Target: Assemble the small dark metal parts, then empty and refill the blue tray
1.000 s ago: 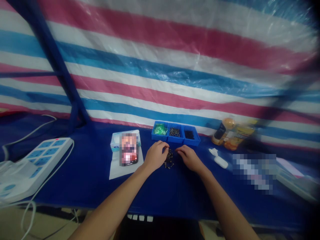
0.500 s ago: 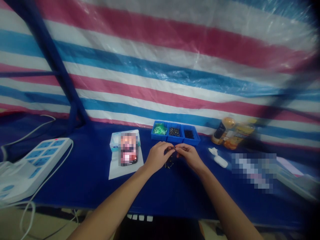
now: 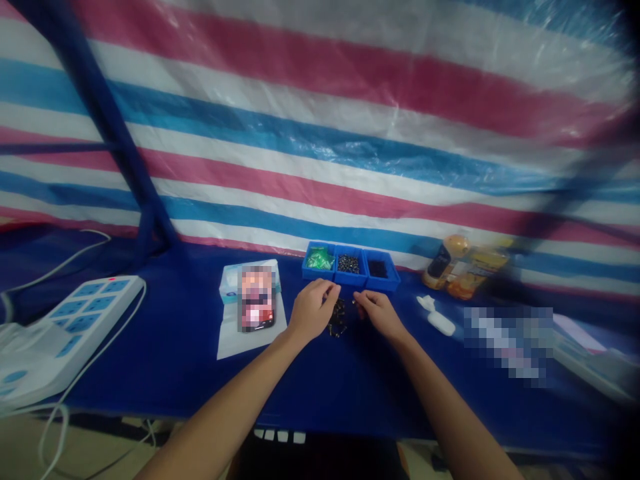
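My left hand point(image 3: 314, 309) is closed in a pinch, thumb against fingers, with something small and dark at the tips that I cannot make out. A short gap to the right, my right hand point(image 3: 379, 311) pinches a small shiny piece point(image 3: 354, 302) whose kind is too tiny to tell. Between the hands, on the blue tabletop, lies a loose pile of small dark and brassy parts point(image 3: 338, 320), partly covered by my left hand. Just beyond stand three joined blue bins: one with green packets point(image 3: 319, 258), one with shiny metal parts point(image 3: 349, 264), one with black pieces point(image 3: 379, 269).
On the left a phone point(image 3: 257, 300) leans on a tissue box point(image 3: 231, 280). A large white power strip point(image 3: 85, 333) with cables sits farther left. To the right are a white case point(image 3: 441, 323), a bottle point(image 3: 447, 260) and a yellow package point(image 3: 475, 270). A striped sheet point(image 3: 320, 133) hangs behind.
My hands were together at the fingertips; now they are apart, the left slightly left and the right slightly right. More of the parts pile shows between them.
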Demonstrator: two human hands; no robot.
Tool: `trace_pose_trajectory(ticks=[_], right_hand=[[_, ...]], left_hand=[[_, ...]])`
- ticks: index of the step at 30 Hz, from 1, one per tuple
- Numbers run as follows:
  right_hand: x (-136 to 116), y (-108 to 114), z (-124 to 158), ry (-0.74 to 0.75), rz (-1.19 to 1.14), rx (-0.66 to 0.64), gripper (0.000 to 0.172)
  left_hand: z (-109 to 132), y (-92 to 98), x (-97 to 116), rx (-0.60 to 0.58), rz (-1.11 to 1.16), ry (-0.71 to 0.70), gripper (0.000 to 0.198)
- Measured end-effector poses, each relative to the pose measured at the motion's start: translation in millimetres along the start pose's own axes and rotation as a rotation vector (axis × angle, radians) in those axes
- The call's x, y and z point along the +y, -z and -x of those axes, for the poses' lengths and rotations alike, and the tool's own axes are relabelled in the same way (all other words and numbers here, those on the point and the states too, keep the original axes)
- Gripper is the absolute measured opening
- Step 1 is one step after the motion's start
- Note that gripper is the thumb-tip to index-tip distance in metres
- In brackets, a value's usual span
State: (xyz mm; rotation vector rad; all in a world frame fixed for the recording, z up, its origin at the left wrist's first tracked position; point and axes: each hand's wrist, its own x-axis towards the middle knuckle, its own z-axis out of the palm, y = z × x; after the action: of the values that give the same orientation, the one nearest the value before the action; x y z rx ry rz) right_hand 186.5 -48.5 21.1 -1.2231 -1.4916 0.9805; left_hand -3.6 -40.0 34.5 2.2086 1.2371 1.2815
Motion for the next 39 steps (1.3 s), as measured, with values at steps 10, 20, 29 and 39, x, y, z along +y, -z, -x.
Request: trace_pose_trajectory(ticks=[10, 20, 29, 39], right_hand=[[19.7, -1.1, -2.6, 0.205, 0.466, 0.040, 0.025], [27.2, -11.9, -9.8, 0.324, 0.898, -0.067, 0.035], [26.8, -12.1, -9.8, 0.299, 0.887, -0.038, 0.022], [33.8, -9.4, -13.1, 0.293, 0.722, 0.017, 0.022]], left_hand=[[0.6, -6.4, -15.6, -0.066, -0.185, 0.084, 0.019], [0.8, -17.4, -34.6, -0.267, -0.374, 0.064, 0.033], [1.8, -15.7, -32.7, -0.309, -0.424, 0.054, 0.031], [3.4, -15.0, -36.2, -0.269, -0.361, -0.027, 0.022]])
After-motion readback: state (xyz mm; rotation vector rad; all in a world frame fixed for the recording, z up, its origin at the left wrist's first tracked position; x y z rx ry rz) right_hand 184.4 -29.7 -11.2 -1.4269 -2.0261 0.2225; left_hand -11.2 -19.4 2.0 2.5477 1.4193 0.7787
